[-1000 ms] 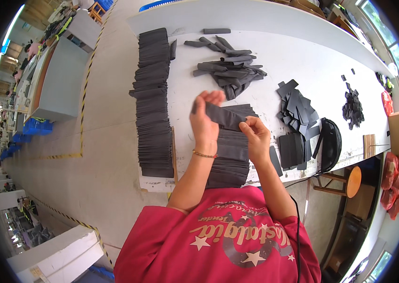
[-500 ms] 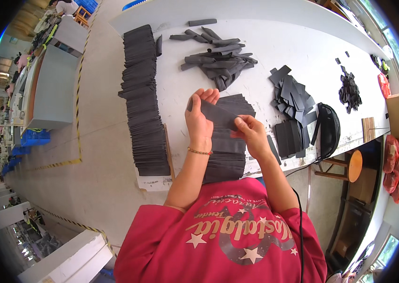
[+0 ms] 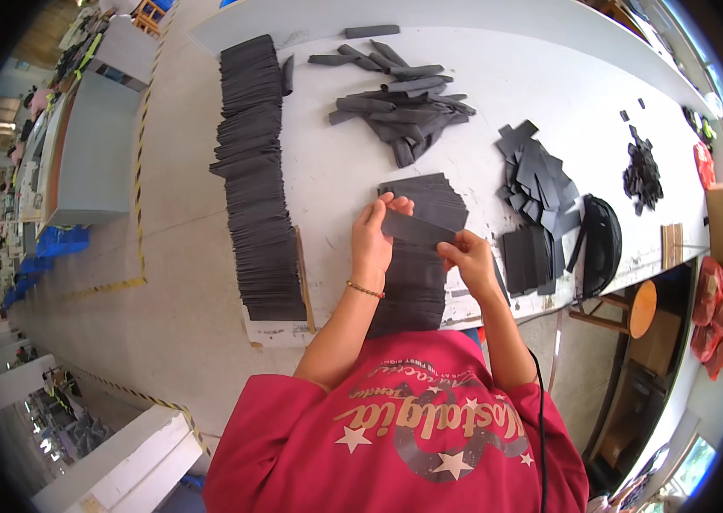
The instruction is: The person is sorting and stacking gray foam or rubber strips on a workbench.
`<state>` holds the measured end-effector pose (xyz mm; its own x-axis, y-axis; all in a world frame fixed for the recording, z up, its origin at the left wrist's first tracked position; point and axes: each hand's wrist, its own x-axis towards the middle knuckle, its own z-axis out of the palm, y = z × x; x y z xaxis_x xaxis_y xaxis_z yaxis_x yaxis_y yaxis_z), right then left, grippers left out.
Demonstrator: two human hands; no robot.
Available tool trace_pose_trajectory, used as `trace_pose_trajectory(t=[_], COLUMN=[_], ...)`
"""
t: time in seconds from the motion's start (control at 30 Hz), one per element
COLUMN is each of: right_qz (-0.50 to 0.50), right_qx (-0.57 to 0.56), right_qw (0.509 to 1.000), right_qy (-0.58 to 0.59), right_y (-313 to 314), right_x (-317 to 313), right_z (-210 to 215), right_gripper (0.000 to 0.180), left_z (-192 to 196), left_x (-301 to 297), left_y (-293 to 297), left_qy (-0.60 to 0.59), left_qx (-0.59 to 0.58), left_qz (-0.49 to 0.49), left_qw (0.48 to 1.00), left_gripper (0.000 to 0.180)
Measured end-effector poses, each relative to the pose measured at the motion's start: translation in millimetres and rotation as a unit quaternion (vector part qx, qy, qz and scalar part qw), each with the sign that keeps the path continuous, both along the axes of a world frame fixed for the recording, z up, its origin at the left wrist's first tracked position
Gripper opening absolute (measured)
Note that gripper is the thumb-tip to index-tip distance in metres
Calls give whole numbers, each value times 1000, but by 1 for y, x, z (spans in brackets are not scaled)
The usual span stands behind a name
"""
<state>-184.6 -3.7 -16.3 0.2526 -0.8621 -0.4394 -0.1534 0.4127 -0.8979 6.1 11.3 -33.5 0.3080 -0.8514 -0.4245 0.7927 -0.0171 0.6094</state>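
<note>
Dark strip (image 3: 417, 228) held flat between both hands, over the grey stack (image 3: 421, 256) on the bench (image 3: 336, 179). Left hand (image 3: 371, 239) fingers pinch its left end; right hand (image 3: 466, 255) fingers pinch the right. Strip sits lower and flatter than half a second ago. Long row of strips (image 3: 254, 171) lies left.

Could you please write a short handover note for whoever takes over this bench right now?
Left hand: grip on the left end of one dark grey strip, held above the table.
Right hand: pinching the same strip's right end.
Below the hands: a fanned row of the same strips running to the table's near edge.
Along the left edge: a long, neatly lapped row of strips.
Done, it seems: those two rows.
Left, apparently: the loose heap of strips at the far side and the jumbled darker pieces to the right.
</note>
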Motion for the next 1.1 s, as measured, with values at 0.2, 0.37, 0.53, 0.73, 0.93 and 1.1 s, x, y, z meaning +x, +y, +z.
trace_pose_trajectory(t=[0.2, 0.37, 0.53, 0.73, 0.93, 1.1], right_qz=[51, 7, 7, 60, 102, 70], right_qx=[-144, -231, -173, -223, -235, -348], right_qw=[963, 889, 863, 830, 826, 787], right_qy=[223, 395, 474, 508, 503, 505], right_y=[-30, 5, 61, 58, 53, 62], right_x=[-26, -48, -99, -93, -112, -113], right_z=[-32, -38, -68, -77, -90, -99], right_gripper=[24, 30, 26, 54, 36, 24], left_z=[-57, -54, -80, -145, -131, -123], left_x=[94, 214, 248, 284, 219, 193], left_y=[-79, -196, -291, -302, -265, -192], left_qy=[-336, -801, -883, -897, -761, -302], left_qx=[84, 83, 135, 265, 230, 167], left_qz=[113, 158, 46, -2, 7, 89], left_qw=[931, 571, 447, 355, 607, 934], left_gripper=[20, 13, 14, 18, 26, 36])
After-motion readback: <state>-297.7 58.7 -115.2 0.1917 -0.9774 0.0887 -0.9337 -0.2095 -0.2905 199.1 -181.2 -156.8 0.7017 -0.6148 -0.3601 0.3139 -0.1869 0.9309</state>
